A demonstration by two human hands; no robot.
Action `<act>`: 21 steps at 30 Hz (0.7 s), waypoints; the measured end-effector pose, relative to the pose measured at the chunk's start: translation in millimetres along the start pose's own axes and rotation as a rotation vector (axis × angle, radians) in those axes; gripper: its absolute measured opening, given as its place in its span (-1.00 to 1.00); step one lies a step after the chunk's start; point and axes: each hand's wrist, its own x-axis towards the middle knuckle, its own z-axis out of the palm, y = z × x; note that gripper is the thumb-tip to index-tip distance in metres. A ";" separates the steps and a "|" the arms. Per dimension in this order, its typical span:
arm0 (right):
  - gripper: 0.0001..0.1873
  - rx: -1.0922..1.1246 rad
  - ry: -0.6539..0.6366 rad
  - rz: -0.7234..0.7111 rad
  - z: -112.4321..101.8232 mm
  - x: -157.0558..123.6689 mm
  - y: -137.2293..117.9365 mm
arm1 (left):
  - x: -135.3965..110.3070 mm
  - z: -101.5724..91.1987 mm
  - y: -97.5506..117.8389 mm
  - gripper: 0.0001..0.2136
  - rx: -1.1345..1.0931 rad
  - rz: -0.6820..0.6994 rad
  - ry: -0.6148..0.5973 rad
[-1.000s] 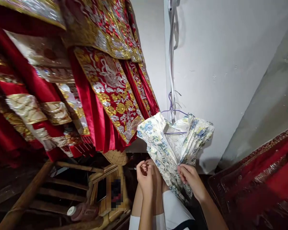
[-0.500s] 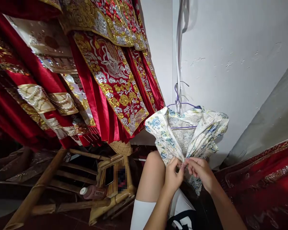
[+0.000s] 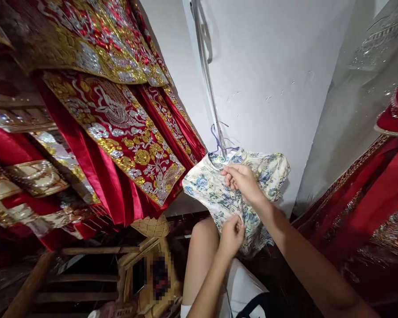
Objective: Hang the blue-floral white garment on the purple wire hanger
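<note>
A cream blouse with blue and green flowers (image 3: 204,185) hangs on a thin purple hanger (image 3: 213,138). Lower on its front, my left hand (image 3: 232,236) is closed, with the fabric edge pinched between thumb and fingers. Up by the collar, my right hand (image 3: 240,179) has thumb and forefinger pressed together on the blouse's front edge, the other fingers curled. The two front halves meet along the middle. Any buttons are too small or covered to make out.
To the left hang red garments with gold and silver embroidery (image 3: 142,154). A bamboo chair (image 3: 124,260) stands below, with a bottle (image 3: 114,310) near it. Red beaded clothing (image 3: 361,198) is at the right. A metal pole (image 3: 205,70) runs along the white wall (image 3: 268,53).
My right hand has moved up from beside the left hand to the collar. The blouse's open neck has been drawn together. The view has shifted to the right.
</note>
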 end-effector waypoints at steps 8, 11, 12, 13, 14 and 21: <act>-0.77 -0.168 -0.036 -0.023 -18.1 -6.5 14.0 | 86.3 -102.5 84.9 -0.77 0.015 0.390 0.293; -0.75 -0.200 -0.014 -0.071 -16.7 -3.7 13.2 | 104.1 -117.2 107.0 -0.84 0.268 0.549 0.213; -0.73 -0.219 0.008 -0.090 -15.0 -2.5 16.8 | 105.7 -118.8 108.6 -0.84 0.319 0.574 0.212; -0.71 -0.242 0.032 -0.113 -12.8 -1.1 22.4 | 105.5 -119.2 108.2 -0.85 0.350 0.589 0.227; -0.69 -0.267 0.054 -0.135 -10.2 0.7 29.5 | 103.7 -118.7 106.5 -0.85 0.367 0.595 0.256; -0.63 -0.370 0.123 -0.180 -7.6 10.7 66.4 | 93.0 -132.0 104.7 -0.86 0.177 0.509 0.631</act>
